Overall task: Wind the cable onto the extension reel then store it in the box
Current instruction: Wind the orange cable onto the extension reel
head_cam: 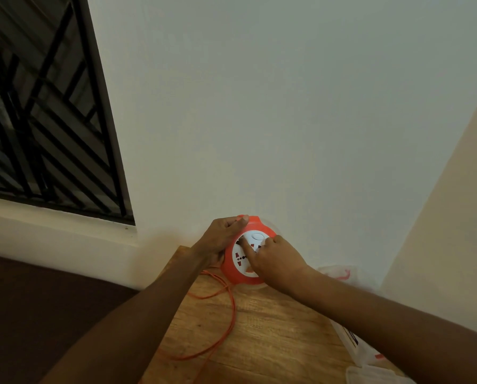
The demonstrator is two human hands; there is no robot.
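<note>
An orange extension reel (233, 268) with a white socket face stands tilted at the far end of a wooden table (273, 328). My left hand (220, 238) grips the reel's upper left rim. My right hand (276, 259) rests on the white face with fingers curled into it. A thin orange cable (230, 314) runs loose from the reel's lower left side and loops across the table toward me. A clear plastic box (353, 342) with a printed label lies at the table's right edge, partly hidden under my right forearm.
A white wall stands right behind the table. A barred window (37, 120) with a sill is at the left. A dark floor lies left of the table. A clear lid or plastic piece (370, 375) sits at the bottom right.
</note>
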